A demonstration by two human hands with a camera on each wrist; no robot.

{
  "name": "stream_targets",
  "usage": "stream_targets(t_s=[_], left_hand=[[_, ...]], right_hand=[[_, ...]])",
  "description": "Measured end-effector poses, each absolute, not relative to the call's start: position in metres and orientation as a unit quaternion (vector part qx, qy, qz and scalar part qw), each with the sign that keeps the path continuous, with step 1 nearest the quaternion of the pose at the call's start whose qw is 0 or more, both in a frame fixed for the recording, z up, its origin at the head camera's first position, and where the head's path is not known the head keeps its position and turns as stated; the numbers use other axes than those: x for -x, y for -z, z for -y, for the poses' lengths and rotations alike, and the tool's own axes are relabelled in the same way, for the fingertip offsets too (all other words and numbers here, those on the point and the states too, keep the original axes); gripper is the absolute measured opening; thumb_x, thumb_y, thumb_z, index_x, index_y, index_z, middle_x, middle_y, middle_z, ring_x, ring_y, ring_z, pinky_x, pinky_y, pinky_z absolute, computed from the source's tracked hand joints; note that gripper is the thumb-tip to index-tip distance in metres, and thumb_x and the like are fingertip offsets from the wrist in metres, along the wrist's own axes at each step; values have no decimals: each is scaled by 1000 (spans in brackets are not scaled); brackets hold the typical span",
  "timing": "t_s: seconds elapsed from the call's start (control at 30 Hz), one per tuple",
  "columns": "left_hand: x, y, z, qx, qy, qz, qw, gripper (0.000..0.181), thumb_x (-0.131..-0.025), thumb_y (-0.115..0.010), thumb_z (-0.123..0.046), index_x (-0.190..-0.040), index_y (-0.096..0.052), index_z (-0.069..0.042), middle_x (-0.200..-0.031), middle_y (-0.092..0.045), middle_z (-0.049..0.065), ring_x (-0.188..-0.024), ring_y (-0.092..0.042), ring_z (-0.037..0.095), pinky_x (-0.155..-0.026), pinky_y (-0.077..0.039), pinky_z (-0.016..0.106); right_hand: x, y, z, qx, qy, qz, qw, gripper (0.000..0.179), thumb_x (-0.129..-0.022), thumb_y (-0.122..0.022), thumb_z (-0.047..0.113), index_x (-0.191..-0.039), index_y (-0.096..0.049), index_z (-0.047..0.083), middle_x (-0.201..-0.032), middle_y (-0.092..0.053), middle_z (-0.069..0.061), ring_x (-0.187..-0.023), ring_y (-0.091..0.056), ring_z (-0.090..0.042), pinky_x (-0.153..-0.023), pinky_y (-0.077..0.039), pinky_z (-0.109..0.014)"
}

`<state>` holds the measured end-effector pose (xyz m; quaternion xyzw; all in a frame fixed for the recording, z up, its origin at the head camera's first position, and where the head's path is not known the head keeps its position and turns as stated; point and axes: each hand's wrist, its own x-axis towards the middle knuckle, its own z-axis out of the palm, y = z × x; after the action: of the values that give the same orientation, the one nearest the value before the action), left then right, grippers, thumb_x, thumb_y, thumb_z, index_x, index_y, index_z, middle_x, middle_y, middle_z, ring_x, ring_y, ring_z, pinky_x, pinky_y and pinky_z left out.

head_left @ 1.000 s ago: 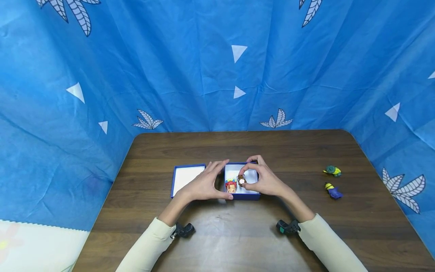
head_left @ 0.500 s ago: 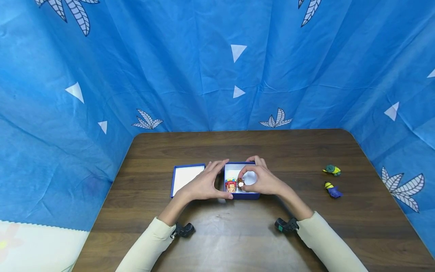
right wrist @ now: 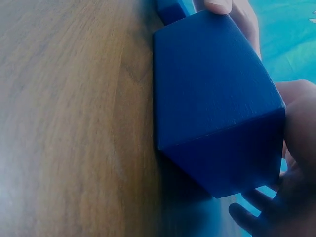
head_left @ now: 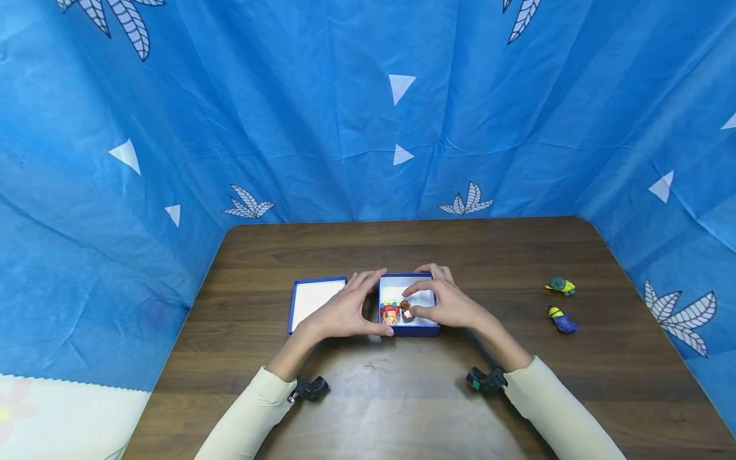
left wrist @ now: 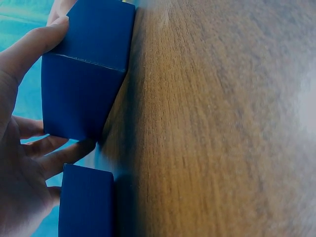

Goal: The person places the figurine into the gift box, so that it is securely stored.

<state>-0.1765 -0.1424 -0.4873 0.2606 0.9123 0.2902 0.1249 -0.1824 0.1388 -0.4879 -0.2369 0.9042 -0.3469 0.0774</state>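
A small blue box with a white inside stands on the table, its open top facing up. My left hand holds it at the left, with the thumb over the front wall and the fingers along the left side. Inside, a toy figure in red lies front left, and a small brown toy figure with a white patch lies beside it. Over the box's right part is my right hand, thumb and index finger parted near the brown figure. The right wrist view shows that hand at the box's right wall, figures hidden.
A blue-rimmed, white-lined lid lies left of the box, partly behind my left hand. Far right on the wooden table are a green and yellow toy turtle and a yellow and purple toy figure. A blue curtain surrounds the table.
My right thumb and index finger have lowered the brown figure beside the red one and parted from it. My left hand has kept its place on the box.
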Motion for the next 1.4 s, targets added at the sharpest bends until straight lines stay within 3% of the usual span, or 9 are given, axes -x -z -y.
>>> stream_targets(t_s=[0.47, 0.93, 1.4], left_hand=[[177, 489, 142, -262, -289, -913, 121, 127, -76, -87, -73, -174, -20, -28, -172, -36, 2, -152, -45, 29, -119, -46, 65], [177, 490, 142, -259, -294, -912, 124, 126, -77, -87, -71, -174, -20, -27, -172, -35, 1, -151, -47, 28, -120, -46, 64], [177, 490, 142, -260, -297, -910, 124, 126, -76, -87, -72, -174, -19, -31, -172, -36, 2, -157, -42, 32, -121, -43, 66]], right_hand=[[181, 486, -138, 234, 326, -913, 76, 16, -86, -89, 36, -100, -85, 30, -157, -51, -20, -144, -35, -44, -110, -38, -79], [182, 488, -137, 229, 321, -915, 84, 15, -84, -90, 37, -98, -84, 34, -157, -50, -17, -145, -33, -43, -113, -33, -80], [182, 488, -139, 243, 320, -913, 77, 15, -83, -92, 37, -96, -84, 36, -155, -51, -18, -144, -35, -44, -110, -36, -78]])
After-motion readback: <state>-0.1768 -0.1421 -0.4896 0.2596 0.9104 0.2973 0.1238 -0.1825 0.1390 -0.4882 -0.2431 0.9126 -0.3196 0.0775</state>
